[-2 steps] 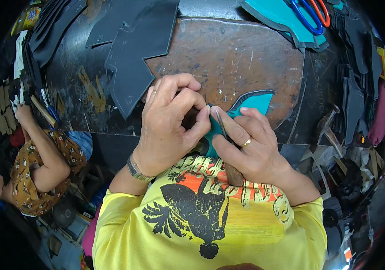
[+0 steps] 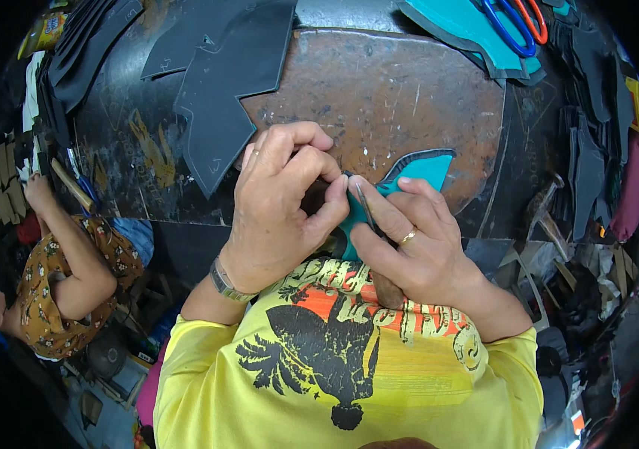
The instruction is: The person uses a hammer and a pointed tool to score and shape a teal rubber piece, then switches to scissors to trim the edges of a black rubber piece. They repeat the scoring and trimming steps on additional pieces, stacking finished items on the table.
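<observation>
Close to my body, my left hand (image 2: 278,202) is closed, thumb and forefinger pinched at the edge of a teal piece with a black rim (image 2: 433,170). My right hand (image 2: 420,239) is closed on the same piece, its thumb and forefinger meeting the left fingertips. A slim metal tool with a wooden handle (image 2: 387,290), like an awl, also lies in my right hand, its shaft running up along the fingers and its handle pointing to my shirt. The pinched edge is mostly hidden by my fingers.
A worn brown board (image 2: 394,97) rests on the dark table. Black cut pieces (image 2: 222,97) lie at its left; teal pieces (image 2: 454,34) with blue-and-red-handled scissors (image 2: 510,26) sit back right. A hammer (image 2: 547,213) is right. Another person's arm (image 2: 80,247) is at left.
</observation>
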`<state>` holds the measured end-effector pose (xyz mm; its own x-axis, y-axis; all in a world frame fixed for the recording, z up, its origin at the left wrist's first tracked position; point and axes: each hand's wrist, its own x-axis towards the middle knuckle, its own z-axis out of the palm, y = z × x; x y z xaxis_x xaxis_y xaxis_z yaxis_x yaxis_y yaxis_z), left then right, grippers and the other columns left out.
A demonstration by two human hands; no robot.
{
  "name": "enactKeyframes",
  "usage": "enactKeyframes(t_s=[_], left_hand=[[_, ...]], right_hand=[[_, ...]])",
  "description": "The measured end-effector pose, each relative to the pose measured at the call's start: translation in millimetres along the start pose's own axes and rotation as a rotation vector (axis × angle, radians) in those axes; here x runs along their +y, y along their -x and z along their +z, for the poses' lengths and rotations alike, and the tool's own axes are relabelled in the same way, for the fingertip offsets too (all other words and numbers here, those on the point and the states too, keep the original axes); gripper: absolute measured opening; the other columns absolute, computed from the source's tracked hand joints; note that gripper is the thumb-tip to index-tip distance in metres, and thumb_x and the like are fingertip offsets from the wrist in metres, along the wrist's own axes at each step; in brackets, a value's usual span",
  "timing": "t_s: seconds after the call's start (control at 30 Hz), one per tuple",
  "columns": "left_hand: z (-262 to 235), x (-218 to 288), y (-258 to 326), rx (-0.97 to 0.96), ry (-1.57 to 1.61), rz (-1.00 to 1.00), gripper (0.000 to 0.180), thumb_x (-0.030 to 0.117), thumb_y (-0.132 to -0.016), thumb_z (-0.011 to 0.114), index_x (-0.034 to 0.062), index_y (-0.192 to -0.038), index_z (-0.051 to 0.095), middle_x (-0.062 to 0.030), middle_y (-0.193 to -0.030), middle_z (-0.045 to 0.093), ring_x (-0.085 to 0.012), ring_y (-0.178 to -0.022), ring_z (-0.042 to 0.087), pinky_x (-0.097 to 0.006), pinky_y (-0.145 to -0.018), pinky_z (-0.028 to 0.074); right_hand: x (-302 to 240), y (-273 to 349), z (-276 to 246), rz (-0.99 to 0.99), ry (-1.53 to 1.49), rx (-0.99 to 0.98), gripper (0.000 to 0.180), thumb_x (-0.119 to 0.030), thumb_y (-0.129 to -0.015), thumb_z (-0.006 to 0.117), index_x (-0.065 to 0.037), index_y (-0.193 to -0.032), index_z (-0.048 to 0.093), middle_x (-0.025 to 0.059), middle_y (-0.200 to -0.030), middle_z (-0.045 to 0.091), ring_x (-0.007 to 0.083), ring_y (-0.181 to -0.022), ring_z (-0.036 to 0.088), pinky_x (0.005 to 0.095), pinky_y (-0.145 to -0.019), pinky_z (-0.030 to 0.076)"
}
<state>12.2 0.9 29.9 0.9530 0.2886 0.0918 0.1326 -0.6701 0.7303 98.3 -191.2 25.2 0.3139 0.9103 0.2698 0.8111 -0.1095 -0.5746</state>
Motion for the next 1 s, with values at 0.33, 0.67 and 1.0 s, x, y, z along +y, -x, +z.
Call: enactKeyframes(t_s=[0.33,0.67,1.0], left_hand=[[1.4,-2.9,-3.0,0.001,-0.012,0.0,0.021,0.003,-0.072,0.08,0.007,-0.083,0.063,-0.0091,-0.109,0.062,-0.029,-0.096,0.062,-0.04,-0.084,0.047],[-7.3,-6.7,3.5,-0.008,0.124,0.004,0.036,-0.001,-0.072,0.081,0.007,-0.101,0.062,-0.012,-0.113,0.063,-0.0308,-0.102,0.064,-0.04,-0.086,0.047],[1.5,-5.3,8.0,0.077,-0.016,0.117,0.038,0.003,-0.072,0.082,0.0079,-0.106,0.065,-0.0094,-0.11,0.064,-0.0287,-0.1,0.063,-0.041,-0.086,0.046]], right_hand=[[9.4,-5.5,0.7,-0.009,-0.035,0.004,0.02,-0.018,-0.081,0.067,-0.008,-0.099,0.065,0.0201,-0.134,0.063,0.024,-0.095,0.063,0.0452,-0.096,0.05],[-0.8,-16.4,-11.0,-0.063,0.097,-0.159,0.023,-0.017,-0.08,0.066,-0.007,-0.101,0.063,0.0224,-0.132,0.063,0.025,-0.091,0.06,0.0458,-0.094,0.049],[18.7,-18.4,-45.8,0.054,-0.24,-0.035,0.033,-0.022,-0.084,0.082,-0.003,-0.106,0.065,0.017,-0.115,0.07,0.0278,-0.089,0.069,0.0425,-0.085,0.053]])
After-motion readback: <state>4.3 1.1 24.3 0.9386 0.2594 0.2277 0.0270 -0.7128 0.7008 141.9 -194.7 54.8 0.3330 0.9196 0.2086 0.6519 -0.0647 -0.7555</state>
